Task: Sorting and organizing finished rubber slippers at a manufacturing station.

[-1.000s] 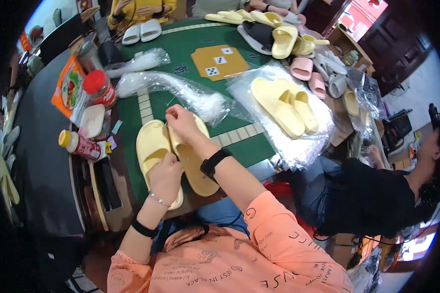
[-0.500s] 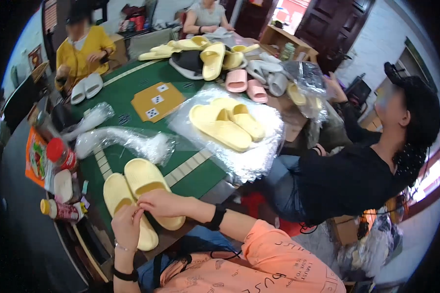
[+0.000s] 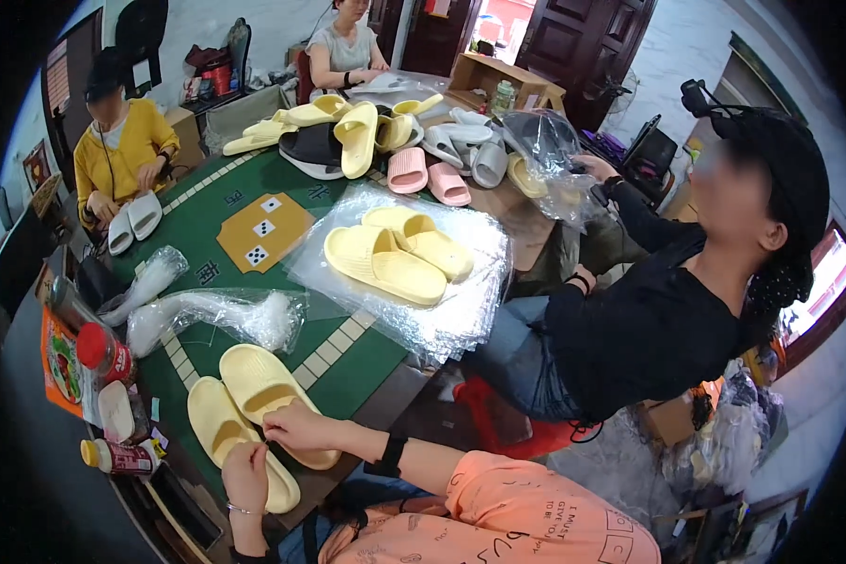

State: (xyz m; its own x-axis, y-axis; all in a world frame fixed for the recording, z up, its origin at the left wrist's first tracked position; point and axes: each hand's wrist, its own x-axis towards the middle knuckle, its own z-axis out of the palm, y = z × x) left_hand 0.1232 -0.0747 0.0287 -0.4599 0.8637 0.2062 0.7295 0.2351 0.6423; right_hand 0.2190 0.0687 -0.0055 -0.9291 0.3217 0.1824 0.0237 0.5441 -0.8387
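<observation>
Two yellow slide slippers lie side by side at the near left of the table, the left slipper (image 3: 214,406) and the right slipper (image 3: 249,371). Over them my left hand (image 3: 245,477) and my right hand (image 3: 296,426) have their fingers closed in pinches, fingertips close to each other. A small dark thing seems to be between them, too tiny to make out. My right hand covers part of the right slipper. Farther right, another yellow pair (image 3: 376,273) rests on a stack of clear plastic bags (image 3: 470,324).
Rolled clear plastic (image 3: 211,320) lies beyond the near slippers. At the left edge are a red-lidded jar (image 3: 103,352) and a yellow-capped bottle (image 3: 117,458). Black, pink (image 3: 407,170), grey and yellow slippers are heaped at the back. A co-worker in black (image 3: 639,320) sits right, handling a plastic bag (image 3: 555,155).
The view has shifted, so the table sits lower and farther left. My fingertips, touching before, are now slightly apart. The co-worker at right has lowered the far hand toward the plastic bag.
</observation>
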